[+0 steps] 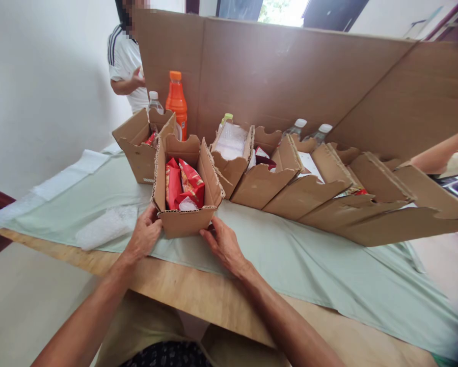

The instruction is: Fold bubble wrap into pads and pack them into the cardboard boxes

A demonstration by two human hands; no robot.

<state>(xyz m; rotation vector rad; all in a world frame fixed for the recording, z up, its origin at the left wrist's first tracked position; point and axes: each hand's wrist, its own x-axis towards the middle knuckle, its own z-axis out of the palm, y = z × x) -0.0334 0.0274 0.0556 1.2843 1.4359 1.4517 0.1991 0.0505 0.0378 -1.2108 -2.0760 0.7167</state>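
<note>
Right in front of me, an open cardboard box (188, 223) rests on the green cloth near the table's front edge. Red packets (192, 181) lie inside it, with a bit of bubble wrap (188, 204) at the near end. My left hand (146, 232) grips the box's lower left side, thumb toward the front corner. At the lower right side, my right hand (223, 244) holds the same box, its fingers partly hidden beneath or behind the corner. A folded sheet of bubble wrap (108, 226) lies just left of my left hand.
Several similar boxes (267, 186) stand in a row to the right; another box (137, 158) is behind on the left. An orange bottle (177, 102) and clear bottles stand before a tall cardboard panel (274, 76). A person (127, 71) stands behind; another arm (442, 148) shows at right.
</note>
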